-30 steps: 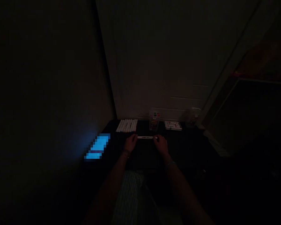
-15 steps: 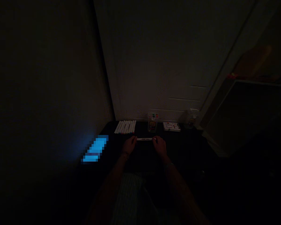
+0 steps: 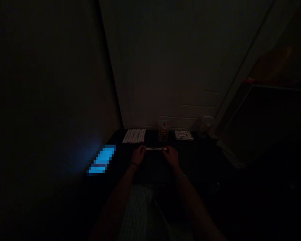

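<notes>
The scene is very dark. A white marker pen (image 3: 154,149) lies crosswise between my two hands above a dark surface (image 3: 203,157). My left hand (image 3: 138,155) pinches its left end and my right hand (image 3: 171,156) pinches its right end. Just beyond the pen, a row of several white markers (image 3: 134,135) lies side by side near the wall.
A small clear container (image 3: 163,130) with coloured spots stands behind the pen. A flat printed pack (image 3: 183,135) and another clear container (image 3: 204,127) are to its right. A glowing blue screen (image 3: 102,159) lies at the left. A dark box-like object (image 3: 266,127) stands at the right.
Both hands still hold the pen by its ends. They have drawn slightly closer together, and the view has shifted a little.
</notes>
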A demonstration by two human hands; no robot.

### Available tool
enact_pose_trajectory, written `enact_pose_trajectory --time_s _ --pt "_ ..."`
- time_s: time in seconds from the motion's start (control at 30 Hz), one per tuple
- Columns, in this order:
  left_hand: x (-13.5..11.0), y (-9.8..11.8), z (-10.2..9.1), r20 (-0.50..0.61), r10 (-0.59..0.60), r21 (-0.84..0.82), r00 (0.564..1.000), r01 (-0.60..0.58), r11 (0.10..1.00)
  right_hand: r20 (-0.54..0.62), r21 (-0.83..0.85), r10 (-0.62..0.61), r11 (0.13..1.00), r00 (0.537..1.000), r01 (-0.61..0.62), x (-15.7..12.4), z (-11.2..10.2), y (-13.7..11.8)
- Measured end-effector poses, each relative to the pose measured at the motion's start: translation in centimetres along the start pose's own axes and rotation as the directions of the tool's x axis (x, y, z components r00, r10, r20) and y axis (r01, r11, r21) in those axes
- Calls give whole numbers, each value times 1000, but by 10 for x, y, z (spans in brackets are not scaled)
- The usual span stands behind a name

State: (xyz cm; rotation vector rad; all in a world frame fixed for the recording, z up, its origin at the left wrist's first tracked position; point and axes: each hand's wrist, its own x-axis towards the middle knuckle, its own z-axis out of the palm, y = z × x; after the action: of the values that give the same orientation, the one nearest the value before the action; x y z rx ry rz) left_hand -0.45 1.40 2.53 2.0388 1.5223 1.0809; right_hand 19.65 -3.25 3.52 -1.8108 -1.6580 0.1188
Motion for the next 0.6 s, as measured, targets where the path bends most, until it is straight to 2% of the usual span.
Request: enact_pose_trajectory --time_s 0.27,0.6 --pt "0 -2 0 35 0 28 999 -1 1000 -10 -20 8 1000 1000 -8 1 4 2" --pt "1 -2 0 15 -18 49 1000 17 999 -4 27 10 1000 1000 -9 1 0 -1"
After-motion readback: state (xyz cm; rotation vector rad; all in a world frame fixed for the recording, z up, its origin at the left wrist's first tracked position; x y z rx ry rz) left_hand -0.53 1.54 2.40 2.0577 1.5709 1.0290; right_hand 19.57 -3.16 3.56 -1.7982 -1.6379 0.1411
